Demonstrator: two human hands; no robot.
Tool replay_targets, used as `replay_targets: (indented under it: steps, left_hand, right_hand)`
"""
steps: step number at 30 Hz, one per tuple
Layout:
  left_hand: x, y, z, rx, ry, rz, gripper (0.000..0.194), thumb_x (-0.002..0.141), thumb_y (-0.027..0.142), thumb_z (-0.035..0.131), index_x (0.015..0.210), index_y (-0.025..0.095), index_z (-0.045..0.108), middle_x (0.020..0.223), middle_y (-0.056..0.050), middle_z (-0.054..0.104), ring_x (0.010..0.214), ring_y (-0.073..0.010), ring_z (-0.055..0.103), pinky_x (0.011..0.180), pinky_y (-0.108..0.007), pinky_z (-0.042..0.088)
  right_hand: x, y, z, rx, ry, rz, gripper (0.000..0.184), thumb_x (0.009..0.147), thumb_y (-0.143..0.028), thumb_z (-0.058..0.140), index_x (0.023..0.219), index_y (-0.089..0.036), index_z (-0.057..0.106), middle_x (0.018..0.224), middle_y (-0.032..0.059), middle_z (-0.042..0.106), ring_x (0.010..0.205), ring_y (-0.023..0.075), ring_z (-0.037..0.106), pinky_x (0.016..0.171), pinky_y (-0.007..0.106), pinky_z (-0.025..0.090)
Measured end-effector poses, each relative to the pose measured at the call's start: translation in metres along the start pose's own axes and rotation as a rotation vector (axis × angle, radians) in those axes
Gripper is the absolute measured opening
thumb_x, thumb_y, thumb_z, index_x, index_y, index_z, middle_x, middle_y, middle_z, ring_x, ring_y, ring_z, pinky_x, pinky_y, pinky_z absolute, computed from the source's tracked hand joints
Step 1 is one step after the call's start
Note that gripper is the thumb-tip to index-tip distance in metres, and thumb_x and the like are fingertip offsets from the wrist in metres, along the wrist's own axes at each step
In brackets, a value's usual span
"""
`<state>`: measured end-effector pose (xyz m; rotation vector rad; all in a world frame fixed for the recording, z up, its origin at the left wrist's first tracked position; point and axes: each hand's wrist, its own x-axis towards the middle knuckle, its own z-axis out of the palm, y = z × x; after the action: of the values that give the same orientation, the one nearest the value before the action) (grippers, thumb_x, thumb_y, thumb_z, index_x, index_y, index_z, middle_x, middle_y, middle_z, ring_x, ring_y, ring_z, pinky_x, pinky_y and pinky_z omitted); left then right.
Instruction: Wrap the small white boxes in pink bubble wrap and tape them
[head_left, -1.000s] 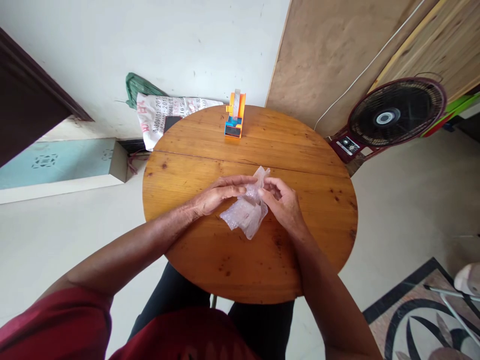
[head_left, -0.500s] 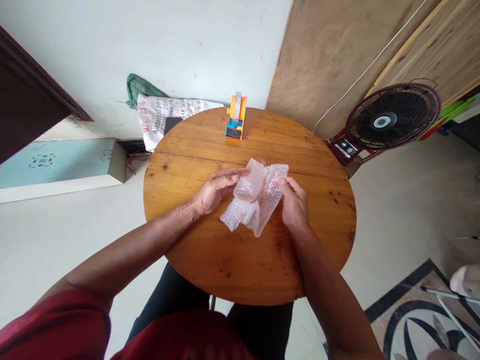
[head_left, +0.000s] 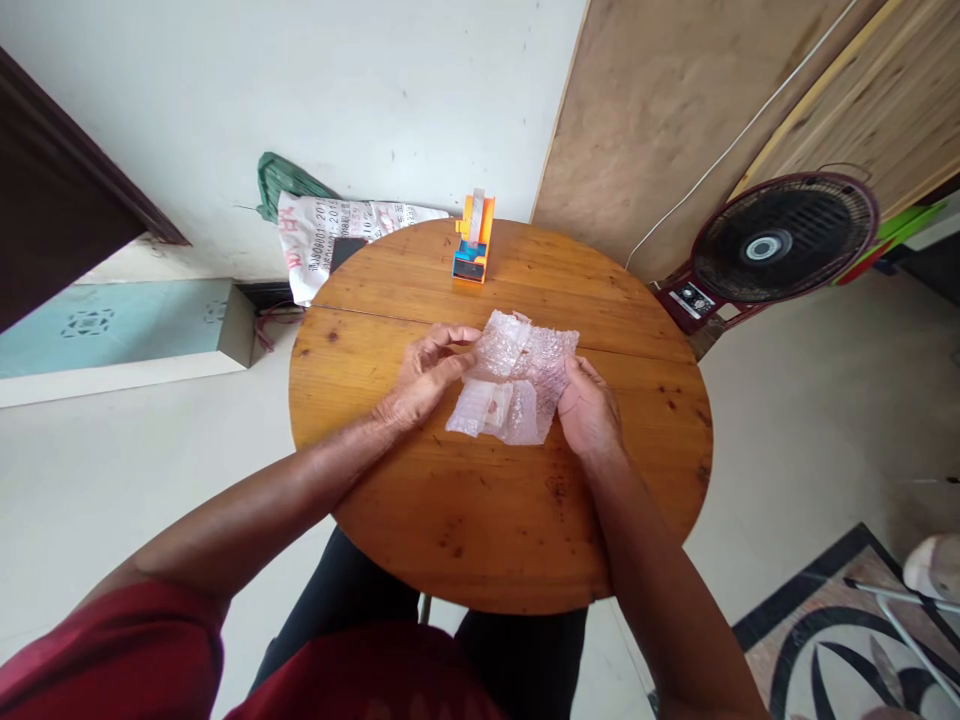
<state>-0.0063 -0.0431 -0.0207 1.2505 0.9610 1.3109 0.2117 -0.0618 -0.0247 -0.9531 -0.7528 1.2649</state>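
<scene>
A sheet of clear bubble wrap (head_left: 551, 358) is held out between my hands over the middle of the table, its lower left part folded over in layers. At its left edge, my left hand (head_left: 431, 378) has thumb and fingers closed on the plastic. My right hand (head_left: 591, 405) pinches the right edge between thumb and fingers. A small pale patch with a reddish spot (head_left: 493, 406) shows in the lower fold; whether it is a separate thing, I cannot tell.
An orange and blue tape dispenser (head_left: 472, 240) stands at the far side of the round wooden table (head_left: 480, 530). Beyond the right edge is a dark red fan (head_left: 784, 240). A printed white sack (head_left: 311, 240) leans by the wall behind the table.
The bubble wrap has been spread flatter, and its dangling lower flaps have come up. My left hand has shifted slightly left and its thumb now lies at the sheet's edge.
</scene>
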Motion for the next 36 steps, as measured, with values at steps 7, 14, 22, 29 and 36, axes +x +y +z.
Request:
replay_targets:
  steps: [7, 14, 22, 29, 36]
  left_hand:
    - [-0.004, -0.001, 0.005, 0.163, -0.066, 0.1, 0.018, 0.078, 0.036, 0.076, 0.088, 0.021, 0.075, 0.09, -0.004, 0.065, 0.083, -0.0172, 0.058, 0.079, -0.031, 0.046]
    - [-0.004, -0.001, 0.005, 0.194, -0.127, 0.022, 0.034, 0.073, 0.044, 0.081, 0.093, 0.019, 0.073, 0.099, -0.006, 0.064, 0.083, -0.0161, 0.057, 0.078, -0.03, 0.046]
    - [-0.003, -0.006, 0.008, 0.208, -0.089, -0.096, 0.041, 0.064, 0.03, 0.082, 0.1, 0.016, 0.07, 0.088, -0.003, 0.067, 0.071, -0.0127, 0.056, 0.064, -0.026, 0.045]
    - [0.007, -0.003, -0.002, -0.079, 0.023, -0.168, 0.023, 0.066, 0.032, 0.077, 0.078, 0.016, 0.067, 0.069, 0.0, 0.067, 0.06, -0.0116, 0.057, 0.058, -0.024, 0.045]
    - [0.015, -0.007, -0.006, -0.189, 0.139, -0.222, 0.036, 0.059, 0.027, 0.077, 0.09, 0.017, 0.062, 0.072, 0.002, 0.063, 0.06, -0.0106, 0.054, 0.058, -0.024, 0.044]
  right_hand:
    - [-0.005, -0.004, 0.007, -0.166, -0.05, 0.057, 0.033, 0.072, -0.05, 0.08, 0.089, -0.024, 0.066, 0.095, 0.0026, 0.076, 0.083, 0.022, 0.07, 0.081, 0.04, 0.056]
    - [-0.003, 0.002, 0.002, -0.222, 0.032, 0.018, 0.028, 0.066, -0.043, 0.083, 0.074, -0.023, 0.065, 0.076, -0.0016, 0.069, 0.069, 0.0162, 0.062, 0.067, 0.031, 0.051]
    - [-0.002, 0.002, 0.001, -0.187, 0.082, -0.003, 0.029, 0.067, -0.043, 0.083, 0.073, -0.022, 0.064, 0.071, -0.0031, 0.066, 0.061, 0.0132, 0.058, 0.063, 0.029, 0.049]
    - [0.004, -0.004, -0.005, -0.159, 0.179, -0.041, 0.03, 0.063, -0.043, 0.083, 0.074, -0.022, 0.064, 0.073, -0.0022, 0.069, 0.063, 0.0147, 0.06, 0.064, 0.03, 0.05]
    - [0.012, -0.003, -0.017, -0.217, 0.16, -0.097, 0.027, 0.069, -0.042, 0.078, 0.078, -0.023, 0.061, 0.074, -0.0029, 0.069, 0.066, 0.015, 0.062, 0.067, 0.031, 0.05]
